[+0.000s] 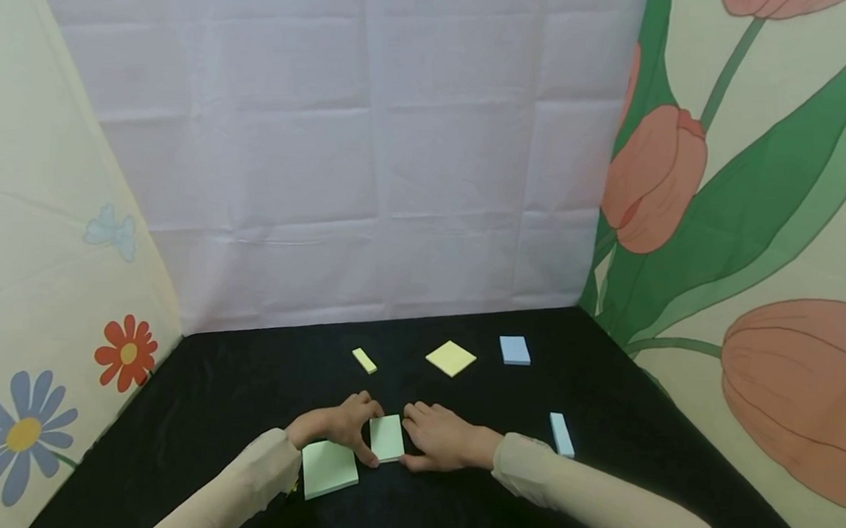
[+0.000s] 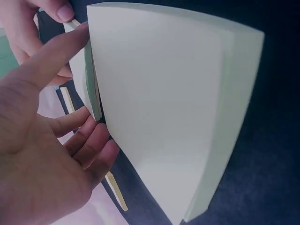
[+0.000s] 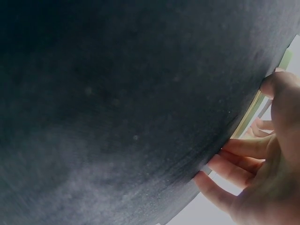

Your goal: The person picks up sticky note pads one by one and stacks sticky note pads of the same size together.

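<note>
A small pale green sticky note pad [image 1: 386,437] lies on the black tabletop between both hands. At its left edge, my left hand [image 1: 348,423] holds it with the thumb at the near corner and fingertips toward the far corner. My right hand [image 1: 442,438] grips the opposite edge, thumb nearer me and fingers farther away. A larger pale green sticky note pad [image 1: 329,468] lies to the left, partly under the left wrist; in the left wrist view this larger pad [image 2: 159,98] fills the middle. From the right wrist, the small pad's edge [image 3: 247,116] shows between thumb and fingers.
Farther back lie a narrow yellow pad [image 1: 364,360], a square yellow pad [image 1: 451,359] turned cornerwise and a blue pad [image 1: 515,350]. A narrow light blue pad [image 1: 562,435] lies beyond the right forearm. A white cloth [image 1: 343,148] hangs behind the black table [image 1: 260,367].
</note>
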A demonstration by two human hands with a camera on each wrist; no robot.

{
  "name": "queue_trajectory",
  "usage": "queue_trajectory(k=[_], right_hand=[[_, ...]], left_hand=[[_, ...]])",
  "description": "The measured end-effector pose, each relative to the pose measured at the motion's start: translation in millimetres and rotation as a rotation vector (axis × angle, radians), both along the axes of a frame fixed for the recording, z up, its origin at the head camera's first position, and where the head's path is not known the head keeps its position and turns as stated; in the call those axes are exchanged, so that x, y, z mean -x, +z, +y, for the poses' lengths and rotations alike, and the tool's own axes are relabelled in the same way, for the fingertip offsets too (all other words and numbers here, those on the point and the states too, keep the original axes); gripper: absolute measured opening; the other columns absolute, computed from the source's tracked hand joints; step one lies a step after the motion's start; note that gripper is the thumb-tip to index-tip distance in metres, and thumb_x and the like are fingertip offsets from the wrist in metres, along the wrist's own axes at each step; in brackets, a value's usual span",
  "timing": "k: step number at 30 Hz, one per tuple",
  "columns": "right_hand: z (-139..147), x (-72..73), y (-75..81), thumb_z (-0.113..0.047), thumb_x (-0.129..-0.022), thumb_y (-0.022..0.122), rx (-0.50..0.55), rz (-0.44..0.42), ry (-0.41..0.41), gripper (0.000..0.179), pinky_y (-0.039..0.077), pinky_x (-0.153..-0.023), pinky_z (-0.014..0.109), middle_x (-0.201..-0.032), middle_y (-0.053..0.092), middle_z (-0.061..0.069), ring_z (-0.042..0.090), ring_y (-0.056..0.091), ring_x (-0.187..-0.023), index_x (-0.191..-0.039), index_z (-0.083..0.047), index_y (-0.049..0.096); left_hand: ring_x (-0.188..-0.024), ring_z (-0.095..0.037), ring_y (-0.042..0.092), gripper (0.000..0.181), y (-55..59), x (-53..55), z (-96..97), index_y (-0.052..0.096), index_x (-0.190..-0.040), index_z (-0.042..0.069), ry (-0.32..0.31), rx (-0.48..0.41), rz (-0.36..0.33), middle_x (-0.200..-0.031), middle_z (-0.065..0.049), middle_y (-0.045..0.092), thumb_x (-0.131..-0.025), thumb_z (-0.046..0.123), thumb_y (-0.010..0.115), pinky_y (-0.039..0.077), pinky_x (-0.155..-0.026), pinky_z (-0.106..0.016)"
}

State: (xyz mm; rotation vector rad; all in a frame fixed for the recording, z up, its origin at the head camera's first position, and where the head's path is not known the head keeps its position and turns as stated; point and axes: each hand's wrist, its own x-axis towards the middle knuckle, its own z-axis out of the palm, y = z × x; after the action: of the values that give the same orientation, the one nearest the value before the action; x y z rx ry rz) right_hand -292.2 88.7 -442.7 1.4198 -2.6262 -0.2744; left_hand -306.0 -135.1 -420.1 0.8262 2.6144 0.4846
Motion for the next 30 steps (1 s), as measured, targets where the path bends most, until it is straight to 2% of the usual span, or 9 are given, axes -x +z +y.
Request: queue_trajectory(k=[8, 16, 24, 30], right_hand=[[0.8, 0.9, -0.9, -0.051, -0.100, 0.048, 0.001, 0.008, -0.001, 0.049, 0.040, -0.068, 0.025, -0.106, 0.049, 0.000, 0.010, 0.043, -0.085, -0.113, -0.007, 0.063], [1.6, -0.2, -1.0, -0.051, -0.100, 0.049, 0.015, 0.007, 0.003, 0.049, 0.042, -0.069, 0.025, -0.107, 0.050, 0.001, 0.011, 0.045, -0.086, -0.114, -0.006, 0.063], [2.5, 1.6, 0.9, -0.052, -0.100, 0.048, 0.003, -0.001, 0.013, 0.051, 0.042, -0.069, 0.025, -0.110, 0.050, 0.002, 0.011, 0.045, -0.086, -0.116, -0.007, 0.063], [4.8, 4.1, 4.7, -0.053, -0.100, 0.048, -0.001, -0.040, 0.031, 0.051, 0.041, -0.068, 0.023, -0.110, 0.050, 0.002, 0.010, 0.044, -0.085, -0.116, -0.007, 0.062]], left_hand=[[-0.094, -0.018, 0.040, 0.065, 0.2, -2.0, 3.7, 0.056, -0.126, 0.004, -0.053, 0.075, 0.094, -0.109, -0.002, 0.043, -0.077, 0.033, 0.086, 0.041, -0.081, -0.032], [-0.094, -0.017, 0.041, 0.064, 1.4, -4.1, 6.1, 0.057, -0.125, 0.004, -0.042, 0.085, 0.105, -0.108, -0.001, 0.044, -0.076, 0.034, 0.086, 0.041, -0.079, -0.032], [-0.090, -0.015, 0.040, 0.062, 1.9, -4.0, 5.4, 0.057, -0.124, 0.005, -0.062, 0.105, 0.131, -0.104, 0.001, 0.043, -0.077, 0.035, 0.085, 0.040, -0.077, -0.029], [-0.088, -0.015, 0.040, 0.060, 0.0, -4.8, 5.4, 0.058, -0.123, 0.005, -0.065, 0.094, 0.137, -0.103, 0.000, 0.042, -0.078, 0.034, 0.085, 0.040, -0.075, -0.029]])
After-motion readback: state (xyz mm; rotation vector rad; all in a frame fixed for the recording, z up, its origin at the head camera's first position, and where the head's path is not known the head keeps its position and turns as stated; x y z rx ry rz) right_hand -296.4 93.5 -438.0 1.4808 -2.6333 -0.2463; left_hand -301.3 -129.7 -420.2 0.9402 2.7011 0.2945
